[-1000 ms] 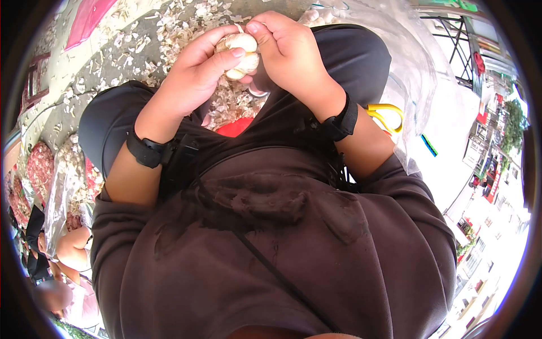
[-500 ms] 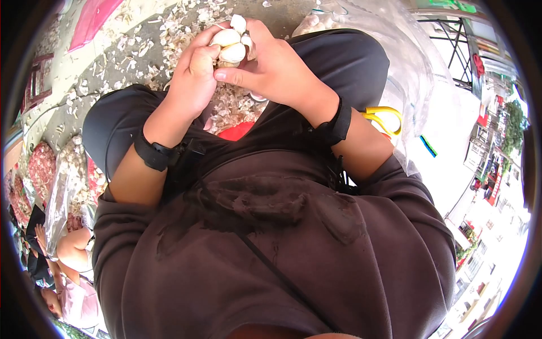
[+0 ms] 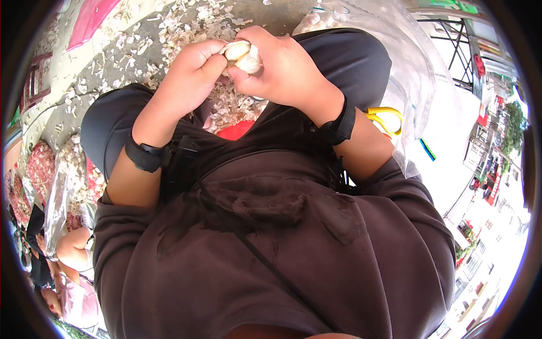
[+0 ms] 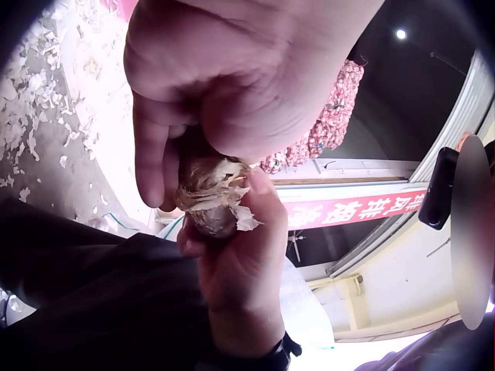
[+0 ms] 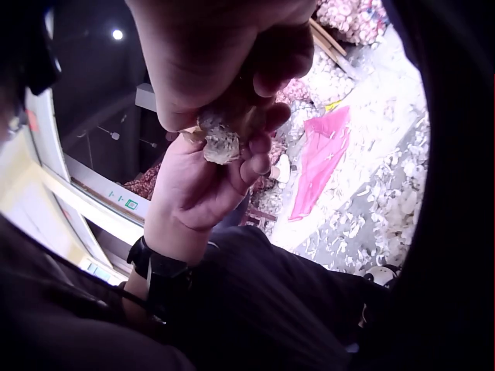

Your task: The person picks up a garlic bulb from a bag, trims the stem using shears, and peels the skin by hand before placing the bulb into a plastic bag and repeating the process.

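Observation:
A partly opened garlic bulb (image 3: pixel 248 61), its pale cloves exposed, is held between both hands above the lap. My right hand (image 3: pixel 285 66) grips it from the right, thumb on the near side. At its left edge, my left hand (image 3: pixel 192 73) pinches with thumb and bent forefinger. Torn papery skin hangs from the garlic bulb (image 4: pixel 218 202) in the left wrist view, where the right hand (image 4: pixel 246 270) cups it from below. In the right wrist view, the left hand (image 5: pixel 193 185) has its fingers curled by the bulb's dry skin (image 5: pixel 222 147).
Garlic skins (image 3: pixel 231 107) litter the ground between and beyond the legs. A clear plastic bag (image 3: pixel 406 73) lies right of the right knee, with yellow handles (image 3: pixel 389 118) near the right forearm. Filled mesh sacks (image 3: pixel 41 161) stand at left, near another person (image 3: pixel 79 299).
The bulb has shifted from the left hand's grasp toward the right hand. A clove that stuck up at its top half a second ago no longer shows. The left thumb now pinches the bulb's edge.

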`<action>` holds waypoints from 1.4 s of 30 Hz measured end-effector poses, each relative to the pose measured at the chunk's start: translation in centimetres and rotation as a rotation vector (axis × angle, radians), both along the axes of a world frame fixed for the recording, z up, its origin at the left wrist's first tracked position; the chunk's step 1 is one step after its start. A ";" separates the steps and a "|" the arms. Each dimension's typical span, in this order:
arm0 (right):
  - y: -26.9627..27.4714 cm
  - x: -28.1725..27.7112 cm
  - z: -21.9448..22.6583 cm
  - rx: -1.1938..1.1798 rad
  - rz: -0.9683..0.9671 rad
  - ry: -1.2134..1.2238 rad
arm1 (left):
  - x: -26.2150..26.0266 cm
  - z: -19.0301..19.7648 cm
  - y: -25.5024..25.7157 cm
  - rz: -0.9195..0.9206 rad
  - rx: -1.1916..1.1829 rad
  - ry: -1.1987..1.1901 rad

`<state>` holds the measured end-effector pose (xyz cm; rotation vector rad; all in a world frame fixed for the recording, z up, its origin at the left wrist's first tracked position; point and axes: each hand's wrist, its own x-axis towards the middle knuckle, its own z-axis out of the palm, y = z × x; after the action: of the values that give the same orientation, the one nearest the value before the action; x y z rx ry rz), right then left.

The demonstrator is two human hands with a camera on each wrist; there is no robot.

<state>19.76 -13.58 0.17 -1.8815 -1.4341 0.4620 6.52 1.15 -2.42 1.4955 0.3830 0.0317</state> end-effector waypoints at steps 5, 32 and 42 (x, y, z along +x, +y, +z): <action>0.0 0.2 -0.2 0.012 0.044 0.128 | 0.1 0.6 0.5 -0.013 0.062 0.007; 0.6 0.1 -1.2 0.478 0.166 0.356 | 0.3 -1.2 -1.8 0.379 -0.507 -0.164; -0.1 0.0 0.5 0.200 0.013 0.318 | 0.4 3.2 0.5 0.255 0.606 -0.540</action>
<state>19.80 -13.65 0.72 -1.5615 -1.2325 0.5736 6.93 1.63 0.81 1.9391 0.1199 0.7980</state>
